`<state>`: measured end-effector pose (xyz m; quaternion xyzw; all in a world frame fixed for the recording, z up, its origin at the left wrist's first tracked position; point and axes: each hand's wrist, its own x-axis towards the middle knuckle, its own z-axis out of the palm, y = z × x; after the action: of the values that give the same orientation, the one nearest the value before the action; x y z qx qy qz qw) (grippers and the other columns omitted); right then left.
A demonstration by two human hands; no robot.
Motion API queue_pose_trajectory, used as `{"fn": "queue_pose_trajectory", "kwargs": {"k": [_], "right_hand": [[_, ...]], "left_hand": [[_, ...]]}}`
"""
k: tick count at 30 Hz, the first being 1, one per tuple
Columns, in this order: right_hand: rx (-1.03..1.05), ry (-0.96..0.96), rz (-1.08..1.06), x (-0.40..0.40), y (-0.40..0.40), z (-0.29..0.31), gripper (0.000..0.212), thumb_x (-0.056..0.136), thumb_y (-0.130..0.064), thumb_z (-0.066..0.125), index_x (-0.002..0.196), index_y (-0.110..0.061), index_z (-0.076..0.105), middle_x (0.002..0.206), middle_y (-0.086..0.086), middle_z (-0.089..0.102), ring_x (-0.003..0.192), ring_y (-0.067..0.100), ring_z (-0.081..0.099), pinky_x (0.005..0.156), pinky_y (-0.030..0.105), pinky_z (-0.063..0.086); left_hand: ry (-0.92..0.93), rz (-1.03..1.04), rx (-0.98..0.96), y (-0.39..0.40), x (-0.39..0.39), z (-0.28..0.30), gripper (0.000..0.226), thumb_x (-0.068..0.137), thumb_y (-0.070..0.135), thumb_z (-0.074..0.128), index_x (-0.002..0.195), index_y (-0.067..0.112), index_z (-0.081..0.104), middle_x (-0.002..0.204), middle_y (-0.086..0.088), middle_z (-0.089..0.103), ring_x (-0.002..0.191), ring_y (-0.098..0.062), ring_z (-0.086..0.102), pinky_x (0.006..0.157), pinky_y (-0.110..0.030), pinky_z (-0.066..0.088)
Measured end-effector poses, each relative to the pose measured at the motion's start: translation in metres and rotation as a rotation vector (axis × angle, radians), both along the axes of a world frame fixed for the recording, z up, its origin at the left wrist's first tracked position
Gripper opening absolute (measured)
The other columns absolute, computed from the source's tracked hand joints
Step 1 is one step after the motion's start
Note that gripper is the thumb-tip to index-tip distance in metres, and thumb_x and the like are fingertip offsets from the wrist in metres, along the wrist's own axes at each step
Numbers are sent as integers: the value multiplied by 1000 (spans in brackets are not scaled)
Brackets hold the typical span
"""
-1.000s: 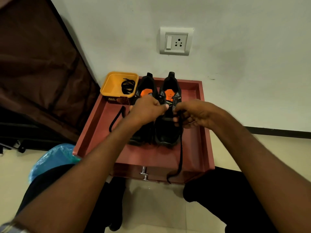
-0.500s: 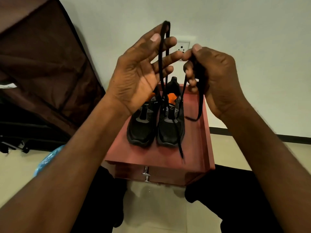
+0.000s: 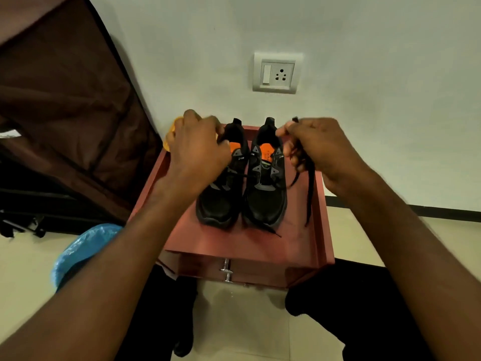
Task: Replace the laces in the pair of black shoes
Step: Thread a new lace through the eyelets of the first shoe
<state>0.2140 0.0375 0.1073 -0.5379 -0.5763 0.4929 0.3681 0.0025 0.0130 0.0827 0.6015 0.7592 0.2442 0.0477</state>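
Note:
Two black shoes with orange insoles stand side by side, toes toward me, on a red-brown tray-topped stand: the left shoe and the right shoe. A black lace runs across the right shoe's eyelets. My right hand pinches one end of it up beside that shoe's heel, and the lace hangs down past my palm. My left hand is curled over the left shoe's collar and seems to hold the lace's other end; its fingertips are blurred.
A yellow box sits behind my left hand, mostly hidden. A brown fabric cover hangs at the left, a blue plastic bag lies on the floor. A wall socket is above the shoes. The stand's drawer knob faces me.
Both hands came down from in front of the socket to the shoes' heels and moved apart, drawing the lace out sideways across the right shoe.

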Motion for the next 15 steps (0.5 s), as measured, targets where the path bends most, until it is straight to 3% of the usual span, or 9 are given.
{"fn": "queue_pose_trajectory", "kwargs": {"k": [1,2,3,5,7,9,11,12,15], "right_hand": [[-140,97,4,0,1,-3,30,109,-26,48,106,-7,71,66,3,65,55,13,58,51,24,48],[-267,255,14,-1,1,-6,31,110,-26,46,103,-6,69,68,3,66,58,14,61,53,24,52],[-372,449,20,-3,4,-9,31,110,-26,45,101,-7,67,71,4,68,62,15,65,56,25,56],[-495,807,-2,-6,11,-17,29,110,-23,45,96,-8,65,82,9,73,73,20,73,65,27,61],[-517,1023,-45,-8,18,-24,28,109,-20,46,94,-5,65,96,15,75,87,26,76,77,31,63],[-465,1062,-71,-2,26,-29,29,109,-21,45,94,-5,64,102,18,75,100,31,75,89,35,61],[-418,958,-83,9,33,-31,30,109,-24,43,95,-8,64,102,16,76,106,31,75,88,36,62],[-388,791,-105,16,35,-32,30,108,-25,43,95,-8,64,98,15,77,103,31,76,84,36,63],[-166,-175,-189,41,44,-43,29,97,-21,50,91,0,69,76,10,76,75,31,78,71,38,62]], "left_hand": [[120,-3,-17,2,3,-9,30,92,34,69,118,21,68,132,-9,56,126,-25,51,109,-48,38],[113,-54,15,5,8,-18,33,93,42,67,120,22,67,134,-9,55,130,-27,49,110,-51,37],[-8,-141,45,7,15,-23,33,96,48,62,118,24,67,129,-5,61,124,-24,55,105,-51,42],[-602,-319,-109,9,36,-27,37,105,50,47,116,20,67,110,-3,72,105,-17,67,96,-45,51],[-1147,-418,-395,8,52,-30,55,108,56,35,127,12,64,110,-13,76,108,-26,72,103,-46,52],[-1305,-520,-568,6,55,-30,67,105,62,32,135,7,56,107,-19,75,110,-36,72,103,-45,53],[-1335,-585,-562,7,49,-31,58,106,55,39,130,4,55,82,-15,66,93,-36,74,92,-41,56],[-1339,-556,-508,9,45,-32,47,108,46,43,123,3,56,72,-10,54,77,-31,71,83,-40,57],[-1179,-335,-261,22,30,-39,18,109,22,48,103,7,55,58,2,42,51,-15,49,60,-34,49]]}}
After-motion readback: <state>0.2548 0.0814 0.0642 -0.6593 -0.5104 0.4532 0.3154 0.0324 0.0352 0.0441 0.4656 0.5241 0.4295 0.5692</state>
